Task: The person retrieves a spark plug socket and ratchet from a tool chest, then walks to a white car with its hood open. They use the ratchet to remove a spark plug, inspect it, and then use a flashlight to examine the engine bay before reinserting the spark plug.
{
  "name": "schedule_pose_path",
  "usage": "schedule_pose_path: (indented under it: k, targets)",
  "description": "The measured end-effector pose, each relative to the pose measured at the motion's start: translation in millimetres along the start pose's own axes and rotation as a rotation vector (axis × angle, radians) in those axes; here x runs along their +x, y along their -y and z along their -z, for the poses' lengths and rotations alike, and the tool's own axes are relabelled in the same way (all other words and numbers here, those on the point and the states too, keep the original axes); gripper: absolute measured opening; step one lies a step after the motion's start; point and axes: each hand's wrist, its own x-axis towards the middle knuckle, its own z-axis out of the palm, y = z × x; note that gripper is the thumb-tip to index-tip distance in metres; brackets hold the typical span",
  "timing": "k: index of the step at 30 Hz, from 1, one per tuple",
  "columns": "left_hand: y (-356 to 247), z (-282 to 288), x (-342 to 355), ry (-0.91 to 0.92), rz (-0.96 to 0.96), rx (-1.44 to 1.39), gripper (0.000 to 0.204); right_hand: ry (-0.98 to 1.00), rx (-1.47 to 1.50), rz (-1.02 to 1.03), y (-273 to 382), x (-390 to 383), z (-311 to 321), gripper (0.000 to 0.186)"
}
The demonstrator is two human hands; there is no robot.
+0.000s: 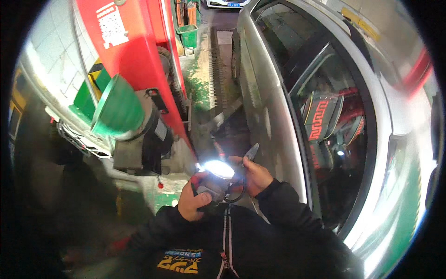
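In front of my chest, my left hand (191, 202) is closed round a dark grey and red hand-held lamp (214, 189). Its lit face (219, 170) glares white and washes out the details around it. My right hand (258, 177), just to the right of the lamp, has its fingers bent round a pointed grey blade-like piece (252, 151) that sticks up past the fingertips. I cannot make out its exact kind. A dark loop (239, 192), strap or cable, hangs between the two hands.
A silver car (274, 125) with dark side windows stands close on my right. To my left rises a red lift post (134, 51), with a green funnel-shaped bowl (118, 109) and a dark motor box (141, 139) beside it. Farther off are a green bin (187, 36) and a white car (226, 3).
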Motion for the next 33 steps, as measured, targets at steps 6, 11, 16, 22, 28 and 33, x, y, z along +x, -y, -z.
schedule_pose_path:
  k: [6, 11, 16, 22, 28, 33]
  targets:
    - [-29.9, 36.4, 84.4, 0.084, 0.087, 0.213, 0.069, -0.002, 0.192, 0.071, 82.2, 83.9, 27.7, 0.06]
    - [-29.8, 72.8, 131.2, -0.129, 0.035, 0.151, 0.071, 0.373, 0.443, 0.071, 154.9, 212.4, 47.4, 0.056]
    - [-27.5, 61.7, 241.5, -0.416, -0.182, -0.039, 0.074, 0.289, 0.165, -0.124, 264.0, 366.7, 69.6, 0.053]
    - [-100.8, 39.0, 405.5, -0.548, -0.129, 0.103, 0.06, 0.044, -0.09, -0.165, 408.8, 451.8, 121.3, 0.044]
    - [-138.7, 41.2, 585.2, -0.344, -0.149, -0.02, 0.06, -0.048, 0.148, 0.071, 518.8, 484.7, 191.5, 0.046]
    - [-149.5, 47.2, 734.8, -0.264, -0.031, -0.19, 0.068, -0.118, 0.242, 0.199, 563.3, 505.4, 224.2, 0.05]
